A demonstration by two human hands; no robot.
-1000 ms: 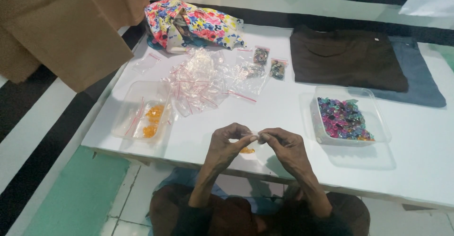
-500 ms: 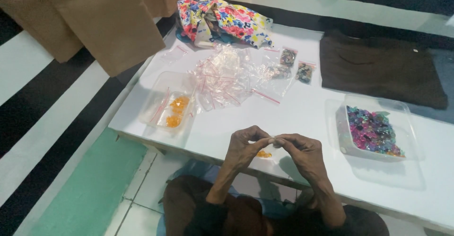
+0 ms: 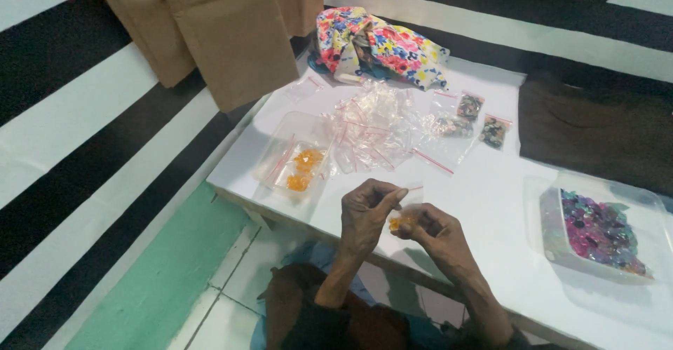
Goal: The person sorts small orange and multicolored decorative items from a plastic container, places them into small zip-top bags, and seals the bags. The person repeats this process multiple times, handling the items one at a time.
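Since the earlier frames the camera has swung left and both hands sit lower and nearer the counter's (image 3: 484, 203) front edge; the pinch between them is unchanged.

Head view:
- Left hand (image 3: 366, 213): fingers curled nearly closed, thumb and forefinger pinching the top edge of a small clear bag (image 3: 405, 213).
- Right hand (image 3: 436, 232): likewise closed to a pinch on the same bag from the other side, so the bag hangs stretched between the two hands, over the counter edge. Orange pieces (image 3: 398, 222) show inside it, at the fingertips.
- Clear tray with orange pieces (image 3: 301, 164): ahead and left of the left hand, within reach.
- Heap of empty clear bags (image 3: 371, 125): straight ahead of the hands, apparently stock to draw from.
- Two small filled bags (image 3: 484, 118): beyond the heap, set apart.
- Tray of purple and green stones (image 3: 599, 231): right of the right hand.
- Flowered cloth (image 3: 378, 41): far edge.
- Dark folded cloth (image 3: 596, 125): far right.
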